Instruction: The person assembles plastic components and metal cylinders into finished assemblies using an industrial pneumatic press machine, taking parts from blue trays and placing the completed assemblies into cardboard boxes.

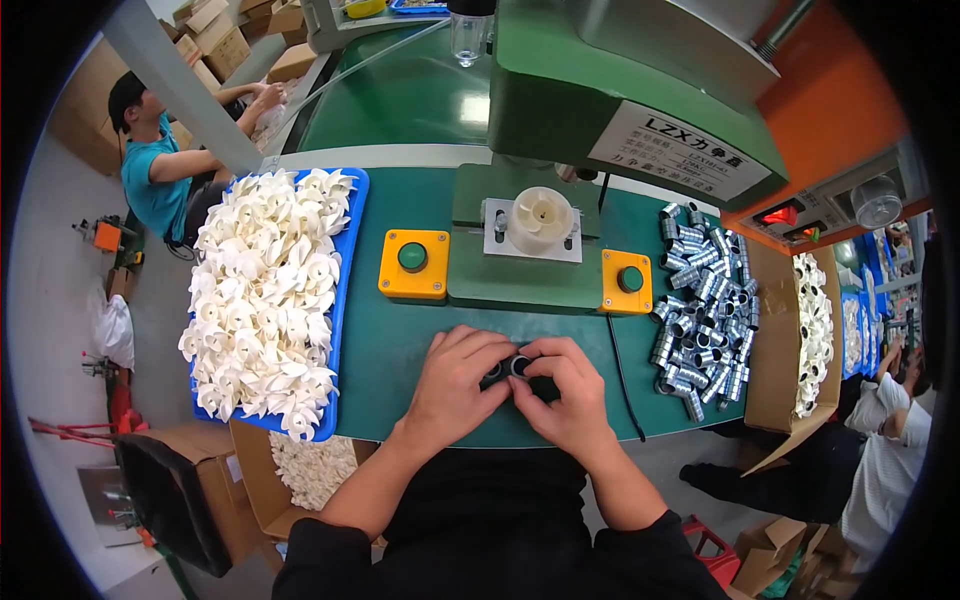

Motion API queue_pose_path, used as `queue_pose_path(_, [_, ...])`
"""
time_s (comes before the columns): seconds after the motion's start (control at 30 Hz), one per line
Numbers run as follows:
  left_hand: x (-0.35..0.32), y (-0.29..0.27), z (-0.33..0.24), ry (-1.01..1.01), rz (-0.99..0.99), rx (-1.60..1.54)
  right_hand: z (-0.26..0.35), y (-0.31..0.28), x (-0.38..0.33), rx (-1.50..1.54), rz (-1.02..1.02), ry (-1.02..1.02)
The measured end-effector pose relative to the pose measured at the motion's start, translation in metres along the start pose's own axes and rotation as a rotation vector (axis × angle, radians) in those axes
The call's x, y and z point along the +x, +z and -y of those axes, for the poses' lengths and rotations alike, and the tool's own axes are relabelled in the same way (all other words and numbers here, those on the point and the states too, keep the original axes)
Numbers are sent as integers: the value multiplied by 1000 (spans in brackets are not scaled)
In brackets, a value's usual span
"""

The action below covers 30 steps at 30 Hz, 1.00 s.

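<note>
My left hand (455, 385) and my right hand (565, 390) meet at the near edge of the green bench (385, 340). Between their fingertips they pinch small silver metal sleeves (508, 367); how many is hard to tell. Straight ahead, a white plastic impeller (540, 217) sits on the fixture plate of the green press (620, 90). A yellow box with a green button (414, 264) stands left of the fixture, and a second yellow button box (627, 282) stands right of it.
A blue tray (345, 290) heaped with white impellers lies at my left. A pile of silver sleeves (700, 310) lies at my right, beside a cardboard box (765, 340) of impellers. Another person sits at the far left; others are at the right.
</note>
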<state>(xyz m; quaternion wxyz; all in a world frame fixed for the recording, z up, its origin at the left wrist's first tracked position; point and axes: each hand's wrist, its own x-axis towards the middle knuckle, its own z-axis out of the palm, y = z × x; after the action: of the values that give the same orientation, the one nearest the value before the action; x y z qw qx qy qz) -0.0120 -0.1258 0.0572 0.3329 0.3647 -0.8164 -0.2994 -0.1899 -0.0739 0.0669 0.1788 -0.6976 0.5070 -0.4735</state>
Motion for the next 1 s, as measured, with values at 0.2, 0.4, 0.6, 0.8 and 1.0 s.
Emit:
queue_pose_path(0.2, [3, -1, -4, -24, -9, 9, 4, -8, 4, 41, -73, 17])
queue_pose_path(0.4, [4, 1, -4, -11, -15, 51, -6, -36, 48, 213, -173, 112])
queue_pose_path(0.6, [0, -5, -12, 1, -18, 70, -10, -34, 128, 264, -236, 191])
queue_pose_path(0.8, [5, -33, -12, 75, -422, 150, -8, -31, 151, -262, -203, -16])
queue_pose_path(1.0, [25, -48, 3, -18, -474, 481, -5, -33, 138, 194, -270, 125])
